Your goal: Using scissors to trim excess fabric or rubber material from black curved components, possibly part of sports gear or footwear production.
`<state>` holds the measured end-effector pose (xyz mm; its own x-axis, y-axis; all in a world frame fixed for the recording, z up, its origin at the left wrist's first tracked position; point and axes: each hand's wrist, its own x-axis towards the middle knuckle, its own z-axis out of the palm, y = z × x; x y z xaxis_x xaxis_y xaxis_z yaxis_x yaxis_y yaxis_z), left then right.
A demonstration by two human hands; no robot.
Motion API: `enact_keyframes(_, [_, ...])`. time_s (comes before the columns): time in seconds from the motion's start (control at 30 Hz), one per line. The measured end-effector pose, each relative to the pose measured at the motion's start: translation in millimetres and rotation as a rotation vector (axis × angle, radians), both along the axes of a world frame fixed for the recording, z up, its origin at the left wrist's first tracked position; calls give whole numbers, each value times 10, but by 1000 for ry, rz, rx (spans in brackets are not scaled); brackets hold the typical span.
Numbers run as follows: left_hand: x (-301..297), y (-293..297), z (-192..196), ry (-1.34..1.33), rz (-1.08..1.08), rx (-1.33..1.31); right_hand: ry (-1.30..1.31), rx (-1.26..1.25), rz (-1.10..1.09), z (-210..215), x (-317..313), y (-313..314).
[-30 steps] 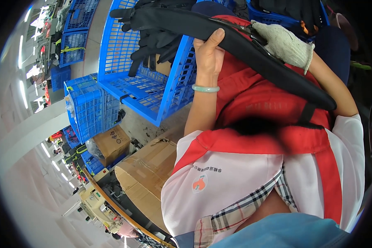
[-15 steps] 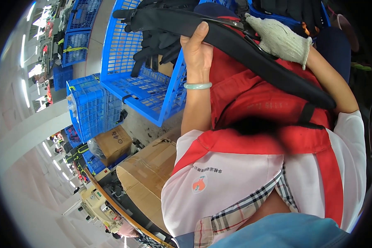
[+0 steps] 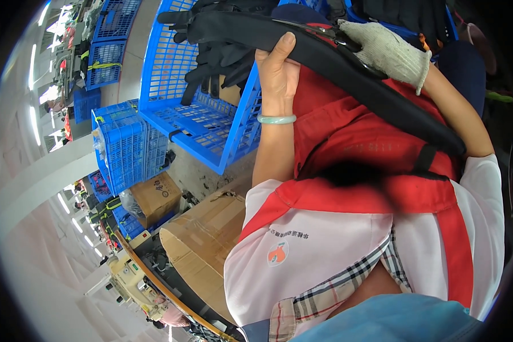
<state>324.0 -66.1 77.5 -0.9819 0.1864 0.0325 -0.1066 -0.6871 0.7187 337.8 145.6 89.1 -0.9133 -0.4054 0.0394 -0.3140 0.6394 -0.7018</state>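
A long black padded strap [image 3: 385, 105] lies slantwise over my lap, across a red apron [image 3: 347, 122]. My left hand [image 3: 278, 71] pinches its lower edge, thumb on top and fingers behind. In my right hand [image 3: 387, 54], which wears a whitish knit glove, is a pair of scissors [image 3: 342, 40] with dark handles. Their metal blades point left along the strap's upper edge; whether they touch it I cannot tell. The glove hides most of the handles. Behind the strap's far left end, more black strap-like pieces [image 3: 225, 57] are heaped in a blue plastic crate [image 3: 233, 145].
Another blue crate [image 3: 451, 25] with black pieces stands at the upper right. To the left are stacked blue crates [image 3: 122, 145], a cardboard box [image 3: 157, 196] and a large cardboard sheet or carton [image 3: 202, 239]. A sewing machine [image 3: 131, 279] sits at the lower left.
My left hand and the strap have shifted slightly to the right. The scissors' blades lie a little further left along the strap's upper edge. Both holds are kept.
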Motion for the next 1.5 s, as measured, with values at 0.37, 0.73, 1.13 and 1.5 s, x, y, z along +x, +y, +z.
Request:
enact_keyframes(0.37, [-129, -116, 60, -11, 88, 24, 106, 209, -26, 177, -41, -121])
enact_keyframes(0.73, [-107, -107, 72, 9, 103, 40, 66, 249, -19, 67, -181, -202])
enact_keyframes(1.13, [-145, -131, -111, -8, 76, 81, -1, 96, 132, 49, -316, -196])
enact_keyframes(1.5, [-176, -66, -151, -73, 23, 56, 144, 136, 69, -27, -368, -186])
